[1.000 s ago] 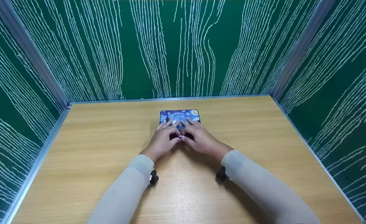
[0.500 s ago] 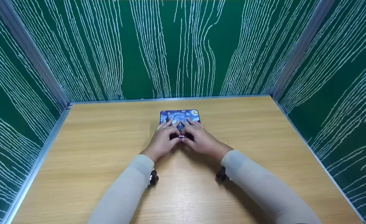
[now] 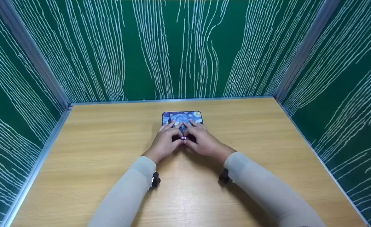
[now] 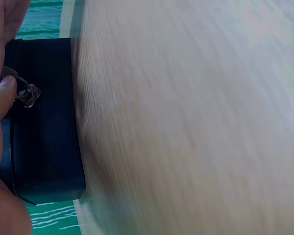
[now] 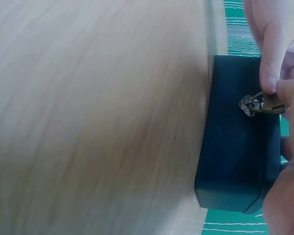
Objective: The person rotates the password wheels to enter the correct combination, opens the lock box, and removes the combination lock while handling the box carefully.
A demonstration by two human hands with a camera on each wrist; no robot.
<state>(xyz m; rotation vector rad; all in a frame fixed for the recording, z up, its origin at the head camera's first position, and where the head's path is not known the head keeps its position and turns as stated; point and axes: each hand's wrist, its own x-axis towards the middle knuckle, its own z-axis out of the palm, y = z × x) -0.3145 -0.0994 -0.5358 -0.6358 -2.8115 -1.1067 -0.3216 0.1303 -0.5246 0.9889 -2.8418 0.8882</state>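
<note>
A box [image 3: 182,117] with a blue swirling night-sky picture on its lid lies on the table, its sides dark. From its front hangs a small bronze-coloured padlock [image 5: 272,104], its shackle through a metal clasp [image 5: 246,105]. In the head view the padlock shows as a shiny row of small purplish spots between the thumbs and index fingers. My left hand [image 3: 165,139] pinches one side of it, other fingers resting on the lid. My right hand [image 3: 203,138] pinches the other side, also with fingers over the lid. Both hands hide the lid's near part.
The wooden table [image 3: 109,132] runs up to green walls [image 3: 204,63] with wavy white lines on three sides. Grey metal posts [image 3: 305,47] stand at the corners. A dark wrist device [image 3: 155,180] sits under the left sleeve, another under the right.
The right thumb has drawn back slightly, so more of the padlock's face shows between the hands. The box and both arms have stayed in place.
</note>
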